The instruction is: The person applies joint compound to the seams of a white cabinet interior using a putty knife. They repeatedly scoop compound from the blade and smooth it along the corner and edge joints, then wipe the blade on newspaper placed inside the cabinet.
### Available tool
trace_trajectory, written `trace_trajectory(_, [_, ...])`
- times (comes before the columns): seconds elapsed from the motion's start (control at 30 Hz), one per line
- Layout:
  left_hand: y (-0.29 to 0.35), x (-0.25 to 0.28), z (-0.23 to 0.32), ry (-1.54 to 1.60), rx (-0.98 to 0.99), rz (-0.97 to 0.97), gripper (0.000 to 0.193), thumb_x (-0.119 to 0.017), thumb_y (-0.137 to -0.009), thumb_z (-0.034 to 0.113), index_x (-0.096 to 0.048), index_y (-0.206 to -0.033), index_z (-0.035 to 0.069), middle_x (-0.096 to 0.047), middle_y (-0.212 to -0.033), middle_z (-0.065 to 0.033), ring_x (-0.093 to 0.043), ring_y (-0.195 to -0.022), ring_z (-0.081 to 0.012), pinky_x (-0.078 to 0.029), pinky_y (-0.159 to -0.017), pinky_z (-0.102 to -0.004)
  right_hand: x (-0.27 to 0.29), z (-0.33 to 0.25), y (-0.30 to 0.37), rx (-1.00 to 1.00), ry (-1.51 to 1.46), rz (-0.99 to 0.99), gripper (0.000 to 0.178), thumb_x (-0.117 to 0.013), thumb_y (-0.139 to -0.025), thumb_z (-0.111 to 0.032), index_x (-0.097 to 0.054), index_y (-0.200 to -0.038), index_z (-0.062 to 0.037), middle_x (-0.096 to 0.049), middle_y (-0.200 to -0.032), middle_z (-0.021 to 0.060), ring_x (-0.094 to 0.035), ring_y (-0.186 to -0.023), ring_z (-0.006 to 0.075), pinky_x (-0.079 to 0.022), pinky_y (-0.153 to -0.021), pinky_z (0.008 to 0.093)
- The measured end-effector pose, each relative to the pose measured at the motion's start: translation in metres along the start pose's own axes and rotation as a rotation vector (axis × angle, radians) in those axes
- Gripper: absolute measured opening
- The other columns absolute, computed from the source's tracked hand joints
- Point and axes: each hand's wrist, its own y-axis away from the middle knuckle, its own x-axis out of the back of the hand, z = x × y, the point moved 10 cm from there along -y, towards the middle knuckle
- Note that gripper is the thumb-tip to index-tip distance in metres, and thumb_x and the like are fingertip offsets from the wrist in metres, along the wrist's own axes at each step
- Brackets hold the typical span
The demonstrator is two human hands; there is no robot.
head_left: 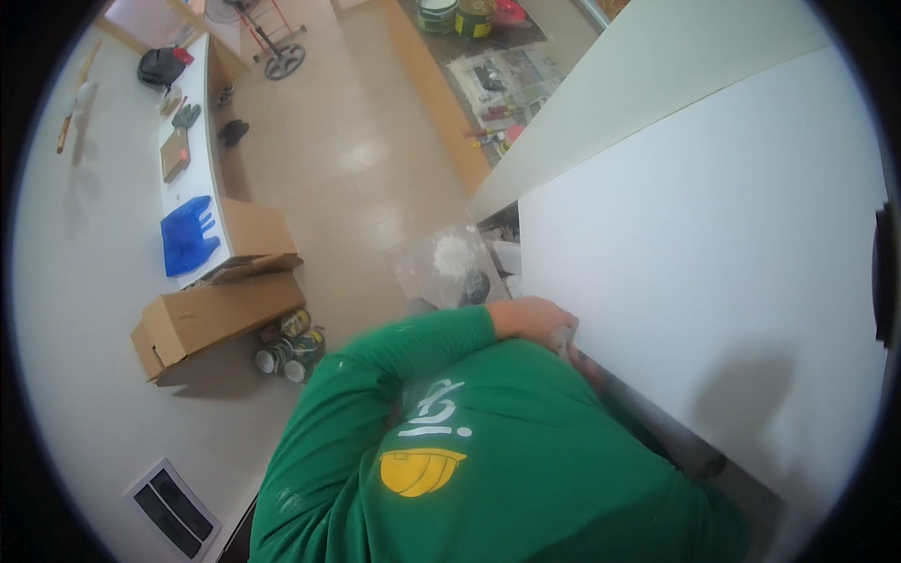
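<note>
My left hand (535, 319) reaches across in front of my green shirt to the lower left corner of a large white panel (704, 197). Its fingers are curled together beside the panel's edge, around something small and greyish that I cannot make out. Just below, a bit of my right hand (589, 372) shows beside the same edge. Most of that hand is hidden behind my chest, so its fingers cannot be read. White dust marks the green sleeve.
White powder (454, 255) lies on a sheet on the floor beside a dark round object (475, 286). A cardboard box (225, 314) and several cans (296, 345) stand left. Blue gloves (190, 236) lie on a white counter (211, 150). Newspaper (516, 80) and paint tins (474, 17) occupy a far worktop.
</note>
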Motion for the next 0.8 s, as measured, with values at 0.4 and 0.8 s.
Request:
trace_trajectory(0.4, [0.065,0.113,-0.372,0.942,0.74,0.677,0.024,-0.055,-0.092,0.023,-0.065,-0.106,0.006,-0.065,-0.089,-0.0058,-0.063,-0.074,-0.0152,-0.052,-0.062,-0.0281,0.026,0.019,0.004,-0.318,-0.36,0.111,0.06,-0.056,-0.093,-0.041,-0.048,-0.132,0.003,-0.053,-0.129,0.0209,-0.05,-0.121,0.0323,-0.036,-0.105,0.043])
trace_trajectory(0.8, [-0.028,0.309,-0.708,0.867,0.831,1.112,0.032,-0.058,-0.091,0.03,-0.061,-0.105,0.002,-0.06,-0.09,-0.0047,-0.056,-0.075,-0.0147,-0.048,-0.063,-0.0303,0.03,0.051,0.029,-0.619,-0.775,0.441,0.048,-0.066,-0.087,-0.03,-0.056,-0.122,0.0018,-0.057,-0.12,0.0154,-0.058,-0.106,0.028,-0.045,-0.094,0.0402])
